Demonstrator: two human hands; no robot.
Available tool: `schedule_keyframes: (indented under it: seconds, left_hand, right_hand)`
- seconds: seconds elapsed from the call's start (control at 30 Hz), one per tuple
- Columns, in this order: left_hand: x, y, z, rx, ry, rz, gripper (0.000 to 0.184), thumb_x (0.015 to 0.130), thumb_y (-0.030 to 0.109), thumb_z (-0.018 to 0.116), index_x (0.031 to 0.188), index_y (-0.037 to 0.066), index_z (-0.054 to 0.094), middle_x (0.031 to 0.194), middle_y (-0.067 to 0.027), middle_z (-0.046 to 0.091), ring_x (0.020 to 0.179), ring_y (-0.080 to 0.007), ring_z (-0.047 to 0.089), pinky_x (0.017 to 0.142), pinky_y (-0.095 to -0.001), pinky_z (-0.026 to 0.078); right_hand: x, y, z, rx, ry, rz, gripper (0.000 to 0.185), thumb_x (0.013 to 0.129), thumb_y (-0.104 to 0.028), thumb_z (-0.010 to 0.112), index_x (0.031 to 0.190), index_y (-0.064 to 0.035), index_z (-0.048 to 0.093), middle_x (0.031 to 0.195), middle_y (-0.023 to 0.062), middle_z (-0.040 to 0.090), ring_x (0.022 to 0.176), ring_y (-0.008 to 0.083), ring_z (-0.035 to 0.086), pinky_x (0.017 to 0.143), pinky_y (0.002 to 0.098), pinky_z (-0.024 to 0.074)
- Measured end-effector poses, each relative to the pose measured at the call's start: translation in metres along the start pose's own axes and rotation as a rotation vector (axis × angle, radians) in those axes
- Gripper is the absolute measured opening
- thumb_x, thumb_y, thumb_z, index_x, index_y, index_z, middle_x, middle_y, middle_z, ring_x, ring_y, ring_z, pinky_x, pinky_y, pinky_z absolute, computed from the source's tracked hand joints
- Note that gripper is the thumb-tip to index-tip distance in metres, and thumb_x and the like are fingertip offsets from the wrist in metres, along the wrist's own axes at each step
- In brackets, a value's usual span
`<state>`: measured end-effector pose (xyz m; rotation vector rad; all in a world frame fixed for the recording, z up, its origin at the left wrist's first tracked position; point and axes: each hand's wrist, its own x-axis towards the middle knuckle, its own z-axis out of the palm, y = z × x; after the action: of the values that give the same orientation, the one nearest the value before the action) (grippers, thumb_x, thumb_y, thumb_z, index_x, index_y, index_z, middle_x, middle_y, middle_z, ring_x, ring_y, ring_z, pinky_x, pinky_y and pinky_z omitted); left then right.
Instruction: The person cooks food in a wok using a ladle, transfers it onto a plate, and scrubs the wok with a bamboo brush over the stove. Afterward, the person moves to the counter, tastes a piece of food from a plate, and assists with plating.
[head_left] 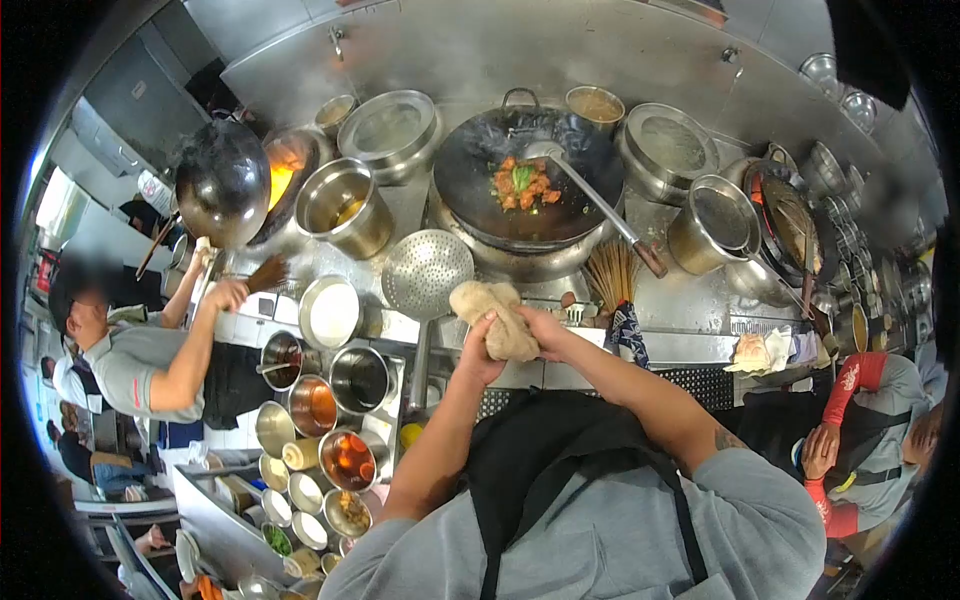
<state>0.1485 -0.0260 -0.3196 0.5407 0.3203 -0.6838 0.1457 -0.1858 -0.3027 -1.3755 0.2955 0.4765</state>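
In a black apron (545, 450), faced a wok (468, 180); short of its rim, gripped a bunched cloth (505, 308), slanted far-left to near-right, in curled fingers, with left hand (482, 350) at near side and right hand (547, 332) at right end.

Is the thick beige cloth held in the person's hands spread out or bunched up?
Bunched up: the thick beige cloth forms a compact, rounded wad between the left hand and the right hand.
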Motion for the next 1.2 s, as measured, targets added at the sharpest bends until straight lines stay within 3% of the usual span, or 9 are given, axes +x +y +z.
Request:
schedule_keyframes:
  seconds: [0.07,0.1,0.2,0.3,0.37,0.53,0.73,1.03,1.2]
  left_hand:
    - [0.015,0.001,0.003,-0.028,0.012,0.059,0.049,0.093,0.029,0.066,0.135,0.008,0.051,0.124,-0.0092,0.063,0.116,-0.0278,0.061,0.102,-0.0453,0.048]
    - [0.018,0.005,0.007,-0.037,0.026,0.073,0.048,0.094,0.028,0.065,0.135,0.008,0.051,0.124,-0.0095,0.063,0.116,-0.0278,0.061,0.101,-0.0449,0.049]
    - [0.038,0.015,0.032,0.123,0.16,0.258,0.048,0.096,0.036,0.062,0.135,0.009,0.051,0.126,-0.0098,0.062,0.116,-0.0263,0.06,0.1,-0.0434,0.05]
    - [0.063,0.014,0.053,0.336,0.261,0.451,0.057,0.099,0.054,0.054,0.136,0.01,0.052,0.132,-0.0101,0.06,0.122,-0.024,0.057,0.1,-0.0411,0.05]
    - [0.089,0.021,0.06,0.239,0.184,0.313,0.058,0.1,0.055,0.052,0.136,0.01,0.052,0.135,-0.0109,0.058,0.126,-0.0243,0.055,0.101,-0.0416,0.049]
    - [0.152,0.036,0.094,0.091,0.142,-0.15,0.064,0.092,0.064,0.059,0.131,0.012,0.057,0.129,-0.0098,0.064,0.116,-0.0318,0.062,0.105,-0.0512,0.046]
    - [0.157,0.051,0.094,0.06,0.131,-0.234,0.049,0.09,0.044,0.072,0.125,0.011,0.059,0.12,-0.0094,0.066,0.109,-0.0315,0.065,0.097,-0.0534,0.051]
    - [0.199,0.024,0.067,0.156,0.176,-0.12,0.027,0.095,0.014,0.057,0.117,0.0,0.059,0.11,-0.0144,0.067,0.098,-0.0316,0.068,0.085,-0.0485,0.058]
    - [0.207,0.019,0.058,0.159,0.273,0.016,0.029,0.094,0.009,0.055,0.118,-0.006,0.056,0.109,-0.0175,0.065,0.095,-0.0337,0.068,0.081,-0.046,0.059]
  right_hand:
    - [0.013,-0.016,-0.003,-1.277,0.227,-0.277,0.042,0.101,-0.041,0.049,0.118,-0.0064,0.066,0.128,0.0211,0.061,0.116,0.0345,0.059,0.093,0.0459,0.048]
    - [-0.006,-0.037,0.005,-1.197,0.502,-0.478,0.046,0.099,-0.042,0.05,0.101,-0.0002,0.07,0.117,0.0265,0.065,0.108,0.0401,0.063,0.092,0.0499,0.0483]
    - [-0.026,-0.082,0.016,-0.936,0.356,-0.302,0.045,0.094,-0.041,0.056,0.099,0.0013,0.069,0.105,0.027,0.069,0.099,0.0427,0.065,0.09,0.0511,0.0492]
    - [-0.009,-0.095,0.015,-1.153,0.345,-0.353,0.036,0.089,-0.032,0.058,0.092,0.0027,0.067,0.095,0.0253,0.069,0.094,0.0427,0.066,0.086,0.0496,0.0511]
    - [-0.001,-0.111,0.013,-1.304,0.483,-0.637,0.027,0.086,-0.025,0.058,0.088,0.0001,0.067,0.088,0.0219,0.069,0.086,0.0398,0.066,0.083,0.048,0.0521]
    - [0.0,-0.17,-0.034,-1.7,0.541,-0.486,0.033,0.091,-0.032,0.059,0.099,-0.0016,0.07,0.11,0.0198,0.068,0.092,0.0331,0.066,0.081,0.0456,0.0519]
    - [-0.02,-0.142,-0.16,-1.45,0.619,0.228,0.036,0.087,-0.015,0.059,0.119,0.0021,0.058,0.117,0.024,0.065,0.11,0.0419,0.065,0.09,0.0495,0.0537]
    - [-0.095,-0.182,-0.178,-1.444,0.568,-0.094,0.026,0.085,-0.013,0.059,0.105,0.0022,0.06,0.094,0.0294,0.068,0.095,0.0448,0.067,0.086,0.0519,0.0528]
    - [-0.148,-0.212,-0.203,-1.441,0.212,-0.099,0.029,0.085,-0.02,0.063,0.107,-0.0009,0.066,0.102,0.0263,0.068,0.102,0.0439,0.064,0.09,0.0519,0.0496]
